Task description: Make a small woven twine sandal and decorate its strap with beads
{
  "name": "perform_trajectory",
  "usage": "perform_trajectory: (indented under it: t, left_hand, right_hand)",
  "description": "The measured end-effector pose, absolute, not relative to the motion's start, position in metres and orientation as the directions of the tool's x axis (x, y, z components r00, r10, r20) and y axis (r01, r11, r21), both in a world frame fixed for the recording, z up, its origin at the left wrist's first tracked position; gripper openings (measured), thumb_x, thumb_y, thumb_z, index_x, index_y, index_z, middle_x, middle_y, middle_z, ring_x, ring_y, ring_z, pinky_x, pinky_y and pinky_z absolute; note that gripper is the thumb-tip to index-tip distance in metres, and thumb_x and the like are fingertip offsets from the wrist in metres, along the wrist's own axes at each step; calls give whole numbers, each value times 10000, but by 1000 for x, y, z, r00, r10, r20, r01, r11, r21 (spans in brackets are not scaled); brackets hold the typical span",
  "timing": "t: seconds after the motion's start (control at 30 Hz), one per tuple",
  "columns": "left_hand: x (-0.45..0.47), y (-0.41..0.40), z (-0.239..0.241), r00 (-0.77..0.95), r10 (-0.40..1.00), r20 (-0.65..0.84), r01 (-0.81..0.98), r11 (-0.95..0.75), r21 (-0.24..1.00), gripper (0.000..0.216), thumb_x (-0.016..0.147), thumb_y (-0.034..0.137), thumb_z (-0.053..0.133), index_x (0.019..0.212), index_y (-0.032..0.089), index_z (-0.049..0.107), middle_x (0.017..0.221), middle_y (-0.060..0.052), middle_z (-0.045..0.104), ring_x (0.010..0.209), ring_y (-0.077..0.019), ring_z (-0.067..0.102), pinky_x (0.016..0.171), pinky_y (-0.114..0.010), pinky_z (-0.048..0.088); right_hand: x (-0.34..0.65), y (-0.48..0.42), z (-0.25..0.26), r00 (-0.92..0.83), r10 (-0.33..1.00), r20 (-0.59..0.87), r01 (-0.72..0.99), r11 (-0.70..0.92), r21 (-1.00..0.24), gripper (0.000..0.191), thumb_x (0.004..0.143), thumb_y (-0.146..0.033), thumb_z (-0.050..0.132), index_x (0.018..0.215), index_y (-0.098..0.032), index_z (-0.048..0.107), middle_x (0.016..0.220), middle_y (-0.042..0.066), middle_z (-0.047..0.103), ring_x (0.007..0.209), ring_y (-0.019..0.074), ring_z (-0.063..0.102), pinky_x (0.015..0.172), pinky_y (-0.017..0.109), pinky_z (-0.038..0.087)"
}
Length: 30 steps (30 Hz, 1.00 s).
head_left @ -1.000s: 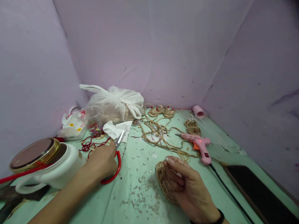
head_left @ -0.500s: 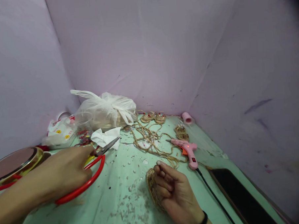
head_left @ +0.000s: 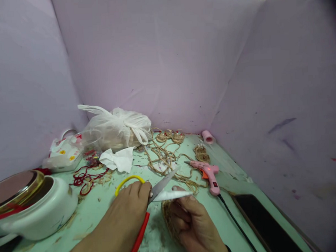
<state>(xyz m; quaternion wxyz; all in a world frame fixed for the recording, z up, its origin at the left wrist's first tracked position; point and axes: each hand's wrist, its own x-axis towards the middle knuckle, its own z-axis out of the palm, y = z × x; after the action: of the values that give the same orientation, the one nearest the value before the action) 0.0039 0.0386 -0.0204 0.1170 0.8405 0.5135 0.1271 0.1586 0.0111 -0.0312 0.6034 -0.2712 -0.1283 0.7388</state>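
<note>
My left hand [head_left: 127, 213] grips a pair of scissors [head_left: 163, 185] with one yellow and one red handle. Its blades stand apart and reach to the fingertips of my right hand [head_left: 196, 223]. Those fingers are curled round a woven piece of jute twine [head_left: 169, 222], with thumb and forefinger pinched at its upper end. The hand covers most of the piece, and what lies between the fingertips is too small to make out.
A pink glue gun [head_left: 207, 170] with its light on lies beyond my right hand, near a phone [head_left: 268, 223]. Loose jute twine [head_left: 165, 156] and jute shapes [head_left: 177, 137] lie behind. At left are a white pot [head_left: 58, 207], red yarn [head_left: 85, 178] and a plastic bag [head_left: 120, 124].
The scissors have come right with my left hand, from beside the white paper to my right fingertips, blades now spread. My right hand keeps its hold on the jute piece.
</note>
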Motion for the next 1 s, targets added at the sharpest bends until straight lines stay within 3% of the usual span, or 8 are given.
perform_trajectory:
  t: [0.1, 0.2, 0.43, 0.7, 0.77, 0.9, 1.0]
  left_hand:
    - [8, 42, -32, 498, 853, 153, 844, -518, 142, 393, 762, 35, 340, 1079, 168, 530, 981, -131, 581, 903, -265, 526, 795, -418, 407]
    - [10, 43, -38, 528, 830, 177, 830, -549, 98, 378, 780, 40, 342, 1081, 175, 526, 985, -126, 572, 888, -260, 521, 786, -416, 418]
    - [11, 40, -33, 545, 833, 98, 822, -554, 131, 406, 762, 16, 335, 1078, 189, 521, 1019, -114, 569, 923, -250, 516, 809, -412, 416]
    - [12, 32, -15, 537, 842, -50, 821, -508, 262, 436, 672, 13, 359, 1032, 191, 529, 1041, -115, 568, 943, -253, 538, 796, -390, 435]
    - [12, 31, -13, 542, 838, -62, 821, -512, 254, 458, 645, 15, 370, 1041, 188, 523, 1046, -123, 566, 938, -267, 547, 776, -398, 444]
    - [13, 33, -14, 491, 863, -120, 867, -470, 166, 475, 670, -9, 312, 1050, 177, 529, 973, -130, 591, 899, -289, 573, 735, -433, 452]
    - [15, 36, -17, 490, 863, -120, 868, -470, 159, 495, 676, -24, 276, 1049, 180, 531, 973, -132, 591, 892, -289, 578, 719, -425, 458]
  right_hand:
    - [157, 11, -33, -94, 955, -283, -792, -244, -560, 258, 539, -228, 790, 588, -151, 549, 424, -121, 256, 380, 12, 92, 327, 138, 81]
    - [156, 9, -33, -66, 950, -306, -764, -245, -596, 282, 520, -278, 801, 589, -145, 562, 411, -114, 300, 370, 8, 125, 326, 139, 92]
    - [156, 8, -26, -41, 933, -358, -752, -265, -604, 252, 428, -176, 802, 570, -132, 599, 407, -108, 323, 373, 1, 136, 333, 128, 86]
    - [155, 6, -38, -74, 956, -285, -727, -247, -640, 228, 477, -247, 798, 591, -144, 629, 393, -99, 326, 367, 18, 177, 342, 153, 118]
    - [155, 7, -39, -41, 963, -266, -711, -215, -670, 223, 501, -256, 794, 615, -145, 638, 416, -79, 397, 367, 22, 230, 350, 156, 148]
    - [154, 8, -38, 97, 973, -209, -640, -100, -762, 233, 457, -233, 806, 614, -144, 659, 533, 9, 601, 501, 96, 481, 480, 191, 342]
    - [155, 9, -35, 156, 971, -180, -570, -60, -819, 212, 464, -232, 799, 610, -150, 669, 562, 23, 636, 542, 117, 511, 529, 209, 364]
